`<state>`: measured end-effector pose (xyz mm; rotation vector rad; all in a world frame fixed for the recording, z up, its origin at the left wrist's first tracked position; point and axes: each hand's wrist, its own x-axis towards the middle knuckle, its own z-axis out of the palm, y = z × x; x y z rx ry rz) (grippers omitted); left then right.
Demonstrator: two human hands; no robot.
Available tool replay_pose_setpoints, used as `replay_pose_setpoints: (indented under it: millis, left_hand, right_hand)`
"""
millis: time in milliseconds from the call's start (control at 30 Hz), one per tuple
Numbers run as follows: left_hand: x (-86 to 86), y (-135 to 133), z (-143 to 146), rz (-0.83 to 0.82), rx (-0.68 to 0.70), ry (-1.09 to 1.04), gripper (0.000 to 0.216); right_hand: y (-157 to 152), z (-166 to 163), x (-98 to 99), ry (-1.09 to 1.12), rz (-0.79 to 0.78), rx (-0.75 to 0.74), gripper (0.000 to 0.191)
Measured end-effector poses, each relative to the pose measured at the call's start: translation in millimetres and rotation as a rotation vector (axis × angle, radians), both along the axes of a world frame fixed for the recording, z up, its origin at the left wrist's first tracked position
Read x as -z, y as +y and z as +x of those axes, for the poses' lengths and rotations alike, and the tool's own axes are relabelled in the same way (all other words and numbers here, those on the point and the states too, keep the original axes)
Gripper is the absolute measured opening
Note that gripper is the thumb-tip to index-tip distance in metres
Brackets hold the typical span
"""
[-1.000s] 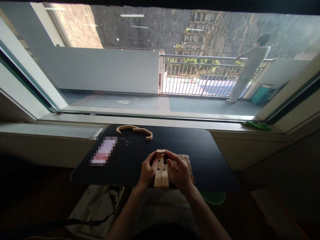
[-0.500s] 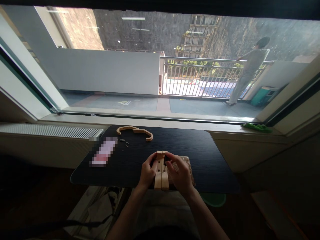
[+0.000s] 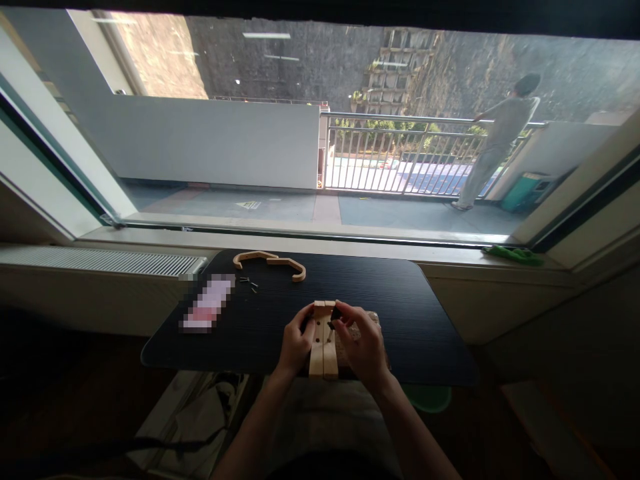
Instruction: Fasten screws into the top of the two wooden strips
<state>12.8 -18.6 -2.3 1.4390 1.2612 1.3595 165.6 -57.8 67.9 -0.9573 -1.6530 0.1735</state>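
Two pale wooden pieces (image 3: pixel 317 363) lie side by side near the table's front edge, with dark round holes or screw heads along them. Wrapped around the outer side of the left piece, my left hand (image 3: pixel 295 343) holds it. My right hand (image 3: pixel 365 343) pinches the black handle of a small screwdriver (image 3: pixel 336 312). Its thin shaft slants down to a dark spot on the right piece. A brown textured object (image 3: pixel 376 323), perhaps woven, is partly hidden by my right hand.
Two curved wooden hooks (image 3: pixel 296 265) lie at the back of the dark table (image 3: pixel 400 313). Several small screws (image 3: pixel 245 280) are near a blurred pinkish rectangle (image 3: pixel 207 303). A radiator (image 3: pixel 100 261) stands at left, a green cloth (image 3: pixel 514 255) on the sill. A person (image 3: pixel 500 140) leans on the railing outside.
The screwdriver handle in my right hand has tilted slightly to the right, and its fingers have shifted a little. My left hand and the wooden pieces stay in place.
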Motion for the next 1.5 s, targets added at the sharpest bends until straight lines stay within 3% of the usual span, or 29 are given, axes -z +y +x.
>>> replay_pose_setpoints:
  millis: [433, 1167, 1500]
  left_hand:
    - [0.8, -0.6, 0.2, 0.002, 0.0, -0.016, 0.033]
    - [5.4, 0.8, -0.3, 0.007, -0.01, -0.007, 0.034]
    - [3.0, -0.4, 0.5, -0.003, -0.006, -0.031, 0.033]
  right_hand:
    - [-2.8, -2.6, -0.2, -0.076, 0.033, 0.002, 0.032]
    - [-3.8, -4.4, 0.1, -0.149, 0.158, 0.145, 0.028]
    - [-7.2, -9.3, 5.6, -0.071, 0.086, 0.065, 0.04]
